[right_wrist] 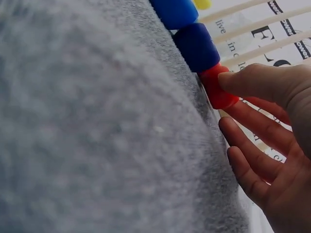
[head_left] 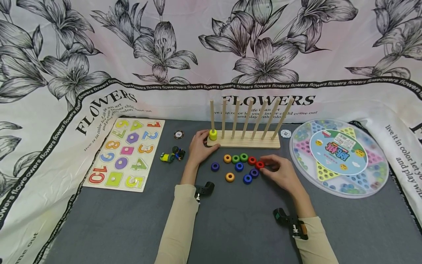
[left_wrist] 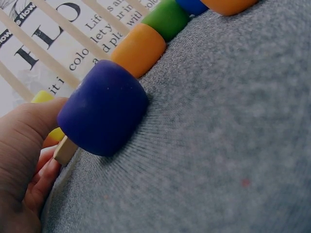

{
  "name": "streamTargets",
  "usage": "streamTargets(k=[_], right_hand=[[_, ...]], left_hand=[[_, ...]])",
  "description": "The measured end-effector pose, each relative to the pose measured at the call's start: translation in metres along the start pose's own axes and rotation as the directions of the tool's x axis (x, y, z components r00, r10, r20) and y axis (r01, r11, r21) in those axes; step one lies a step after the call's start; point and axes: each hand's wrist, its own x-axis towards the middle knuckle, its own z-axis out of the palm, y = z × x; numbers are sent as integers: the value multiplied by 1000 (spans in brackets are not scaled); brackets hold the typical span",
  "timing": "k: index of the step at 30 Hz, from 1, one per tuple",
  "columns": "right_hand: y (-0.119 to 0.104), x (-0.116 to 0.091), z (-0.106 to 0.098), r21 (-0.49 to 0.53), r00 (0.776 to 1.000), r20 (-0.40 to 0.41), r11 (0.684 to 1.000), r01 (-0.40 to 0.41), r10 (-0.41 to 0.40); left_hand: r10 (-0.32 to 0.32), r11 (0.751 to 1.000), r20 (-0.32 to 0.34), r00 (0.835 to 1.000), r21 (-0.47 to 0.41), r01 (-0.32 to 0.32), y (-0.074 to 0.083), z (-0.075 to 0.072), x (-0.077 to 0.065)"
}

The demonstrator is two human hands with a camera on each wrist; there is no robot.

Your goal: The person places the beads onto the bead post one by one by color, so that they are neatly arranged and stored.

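A wooden stand [head_left: 244, 143] with several upright pegs sits beyond the loose rings, yellow rings [head_left: 213, 135] around its leftmost peg. My left hand [head_left: 199, 149] grips the stand's left end, thumb along the front. My right hand [head_left: 280, 171] pinches a red ring [right_wrist: 218, 87] between thumb and index finger, its other fingers spread apart. Another red ring [head_left: 252, 160] lies right beside that one. Close by are green rings [head_left: 235, 159], orange rings [head_left: 229, 177] and blue rings [head_left: 247, 179]. One dark blue ring [left_wrist: 103, 109] lies nearest the left thumb.
To the left are a number-and-shape board [head_left: 123, 157], a small toy figure [head_left: 172, 154] and a dark round chip [head_left: 178, 134]. A round game box [head_left: 339, 157] and a white chip [head_left: 285, 134] stand to the right. Flower-printed cloth [head_left: 171, 99] rises behind the grey tabletop [head_left: 237, 227].
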Motion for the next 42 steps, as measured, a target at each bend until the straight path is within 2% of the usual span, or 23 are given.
streamTargets(k=[12, 22, 30, 42], right_hand=[[-15, 16, -9, 33, 999, -49, 999, -16, 18], [-45, 42, -7, 41, 995, -100, 999, 19, -15], [-68, 62, -3, 66, 988, -137, 994, 84, -75], [-107, 87, 1, 75, 979, -165, 988, 135, -121]], left_hand=[[14, 1000, -9, 1000, 22, -14, -1, 0, 0], [22, 1000, -14, 1000, 19, -22, -2, 0, 1], [28, 999, -12, 1000, 24, -28, 0, -2, 0], [29, 999, -2, 1000, 19, -29, -1, -3, 0]])
